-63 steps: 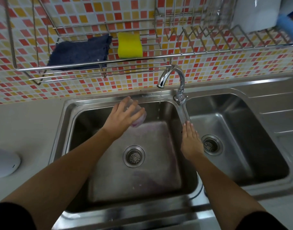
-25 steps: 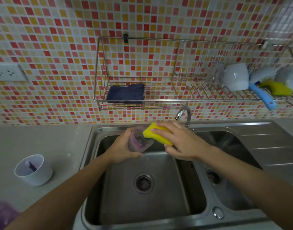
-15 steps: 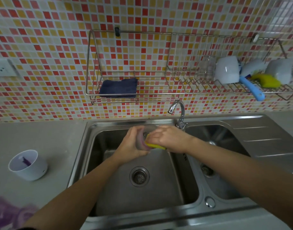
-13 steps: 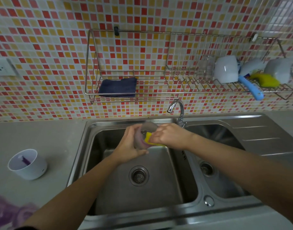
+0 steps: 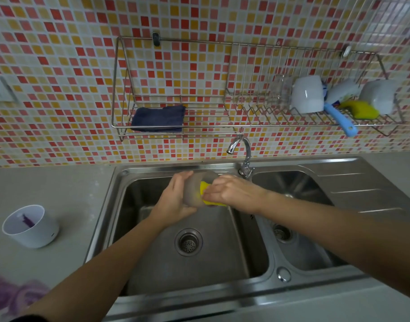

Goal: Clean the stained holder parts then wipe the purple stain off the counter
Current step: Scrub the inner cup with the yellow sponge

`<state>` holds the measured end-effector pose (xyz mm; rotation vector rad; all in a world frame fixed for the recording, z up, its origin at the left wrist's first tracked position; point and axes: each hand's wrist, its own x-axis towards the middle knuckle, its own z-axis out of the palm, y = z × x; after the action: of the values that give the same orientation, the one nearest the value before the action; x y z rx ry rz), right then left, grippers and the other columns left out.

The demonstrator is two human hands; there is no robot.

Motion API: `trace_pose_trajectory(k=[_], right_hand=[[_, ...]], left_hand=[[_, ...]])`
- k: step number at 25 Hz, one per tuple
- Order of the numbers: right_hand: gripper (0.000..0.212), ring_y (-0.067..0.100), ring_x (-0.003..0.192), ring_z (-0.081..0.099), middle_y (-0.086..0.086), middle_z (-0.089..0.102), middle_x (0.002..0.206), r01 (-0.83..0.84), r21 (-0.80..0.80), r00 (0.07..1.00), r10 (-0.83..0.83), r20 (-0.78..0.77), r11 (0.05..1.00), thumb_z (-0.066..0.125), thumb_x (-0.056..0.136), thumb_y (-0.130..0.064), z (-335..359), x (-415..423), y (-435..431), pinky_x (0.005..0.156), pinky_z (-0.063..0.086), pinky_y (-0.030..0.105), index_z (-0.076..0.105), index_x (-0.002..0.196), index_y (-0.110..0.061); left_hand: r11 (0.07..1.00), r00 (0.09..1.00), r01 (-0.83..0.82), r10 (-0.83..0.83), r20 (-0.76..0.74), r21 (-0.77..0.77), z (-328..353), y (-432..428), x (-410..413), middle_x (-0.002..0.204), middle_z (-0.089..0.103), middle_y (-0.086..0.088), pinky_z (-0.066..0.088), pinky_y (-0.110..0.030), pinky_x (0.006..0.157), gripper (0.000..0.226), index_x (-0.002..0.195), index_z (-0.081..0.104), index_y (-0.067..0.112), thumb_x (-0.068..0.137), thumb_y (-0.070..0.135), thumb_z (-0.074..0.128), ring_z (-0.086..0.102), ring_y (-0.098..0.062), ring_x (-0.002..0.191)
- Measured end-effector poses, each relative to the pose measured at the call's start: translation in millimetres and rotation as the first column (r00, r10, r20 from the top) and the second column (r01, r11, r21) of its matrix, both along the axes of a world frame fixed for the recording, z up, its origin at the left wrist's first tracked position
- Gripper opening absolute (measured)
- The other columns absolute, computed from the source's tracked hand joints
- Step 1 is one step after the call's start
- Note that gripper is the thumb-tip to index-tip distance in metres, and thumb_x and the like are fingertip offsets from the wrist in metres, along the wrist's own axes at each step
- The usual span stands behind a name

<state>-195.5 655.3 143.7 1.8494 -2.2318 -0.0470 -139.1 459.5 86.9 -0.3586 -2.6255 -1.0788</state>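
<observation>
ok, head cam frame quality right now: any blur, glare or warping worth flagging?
Head view: wide-angle bowing curves the wire rack rail and the sink rim. Glare washes out the tiles top right. The purple stain in the bottom-left corner is smeared soft. Centre is fairly sharp: left hand, right hand, yellow sponge. The translucent holder part is low-contrast against the basin.

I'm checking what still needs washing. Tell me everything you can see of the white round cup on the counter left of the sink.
The white round cup, smooth and plastic-looking, stands upright on the grey counter, left of the steel sink and apart from it. Its mouth is open, and a purple smear marks its inside. A small dark mark sits low on its outer side. Nothing but the counter touches it.
</observation>
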Motion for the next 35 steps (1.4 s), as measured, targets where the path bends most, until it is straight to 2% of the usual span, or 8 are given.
trace_pose_trajectory(k=[3, 8, 13, 18, 23, 27, 30, 35], right_hand=[[0.039, 0.027, 0.080, 0.059, 0.007, 0.072, 0.094, 0.157, 0.011, 0.937, -0.152, 0.313, 0.988, 0.062, 0.069, 0.009, -0.9, 7.4, 3.8, 0.073, 0.050, 0.037, 0.068, 0.101, -0.011], [0.027, 0.027, 0.074, 0.060, 0.006, 0.070, 0.084, 0.170, 0.090, 0.985, -0.170, -0.006, 0.981, 0.069, 0.064, 0.003, 2.7, 10.2, 1.7, 0.066, 0.049, 0.035, 0.064, 0.087, -0.012], [0.031, 0.024, 0.087, 0.056, 0.010, 0.068, 0.088, 0.385, 0.080, 0.808, -0.378, 0.452, 0.919, 0.069, 0.071, -0.002, 4.7, 18.3, 6.6, 0.075, 0.045, 0.035, 0.067, 0.099, -0.015], [0.036, 0.030, 0.081, 0.060, 0.009, 0.069, 0.090, 0.211, 0.091, 0.974, -0.218, 0.069, 0.973, 0.066, 0.064, 0.009, -5.4, 11.9, 5.9, 0.074, 0.049, 0.038, 0.062, 0.094, -0.009], [0.036, 0.029, 0.078, 0.061, 0.009, 0.072, 0.089, 0.193, 0.095, 0.981, -0.193, -0.010, 0.977, 0.064, 0.069, 0.005, 4.0, 11.3, 11.7, 0.077, 0.047, 0.038, 0.066, 0.101, -0.010], [0.043, 0.030, 0.085, 0.062, 0.010, 0.071, 0.099, 0.150, 0.156, 0.988, -0.152, -0.003, 0.976, 0.067, 0.070, 0.004, 4.7, 8.4, 9.5, 0.080, 0.049, 0.040, 0.062, 0.111, -0.010], [0.033, 0.024, 0.074, 0.064, 0.002, 0.073, 0.086, 0.068, 0.100, 0.995, -0.061, -0.073, 0.993, 0.072, 0.069, -0.002, 5.2, 2.1, 19.0, 0.071, 0.050, 0.033, 0.068, 0.099, -0.015], [0.022, 0.019, 0.081, 0.062, -0.003, 0.070, 0.087, -0.174, 0.212, 0.919, 0.235, -0.316, 0.962, 0.047, 0.089, -0.008, 13.1, -9.0, 36.7, 0.074, 0.049, 0.030, 0.067, 0.089, -0.015]], left_hand=[[0.997, 0.997, -0.075, 0.074, -0.023, -0.003, -1.4, -2.8, -1.0, 0.134, 0.044, -0.016, 0.039, -0.026, 0.093, 0.090, 0.134, 0.035, 0.001, 0.062, 0.017, 0.085, 0.048, -0.026, 0.119], [0.999, 0.999, -0.035, 0.034, -0.019, -0.025, -0.8, 8.3, -5.8, 0.133, 0.044, -0.018, 0.041, -0.030, 0.095, 0.089, 0.134, 0.034, -0.001, 0.062, 0.011, 0.084, 0.049, -0.030, 0.119], [0.989, 0.990, -0.138, 0.137, 0.021, 0.053, -5.9, 2.4, -5.4, 0.133, 0.044, -0.014, 0.040, -0.025, 0.089, 0.089, 0.135, 0.034, 0.004, 0.062, 0.012, 0.084, 0.050, -0.027, 0.119], [0.995, 0.997, -0.081, 0.080, 0.015, 0.063, -5.3, 17.3, -6.6, 0.131, 0.046, -0.015, 0.033, -0.015, 0.092, 0.089, 0.133, 0.036, 0.001, 0.059, 0.022, 0.080, 0.047, -0.018, 0.117], [0.985, 0.989, -0.143, 0.138, 0.054, 0.101, -9.2, 11.0, -3.0, 0.130, 0.043, -0.012, 0.042, -0.028, 0.093, 0.087, 0.134, 0.033, 0.004, 0.063, 0.013, 0.084, 0.044, -0.011, 0.113], [0.980, 0.985, -0.170, 0.168, 0.032, 0.101, -19.0, 18.6, -0.1, 0.129, 0.042, -0.012, 0.035, -0.016, 0.091, 0.089, 0.133, 0.033, 0.002, 0.061, 0.014, 0.085, 0.043, -0.011, 0.114], [0.977, 0.991, -0.136, 0.132, 0.033, 0.162, -23.9, 21.9, 0.9, 0.128, 0.041, -0.007, 0.033, -0.001, 0.087, 0.089, 0.133, 0.033, 0.005, 0.061, 0.014, 0.085, 0.045, -0.012, 0.115], [0.975, 0.976, 0.122, -0.152, 0.158, 0.188, -20.2, 13.3, -0.5, 0.140, 0.038, 0.007, 0.048, -0.023, 0.095, 0.108, 0.142, 0.016, 0.036, 0.060, 0.024, 0.085, 0.045, -0.006, 0.125]])
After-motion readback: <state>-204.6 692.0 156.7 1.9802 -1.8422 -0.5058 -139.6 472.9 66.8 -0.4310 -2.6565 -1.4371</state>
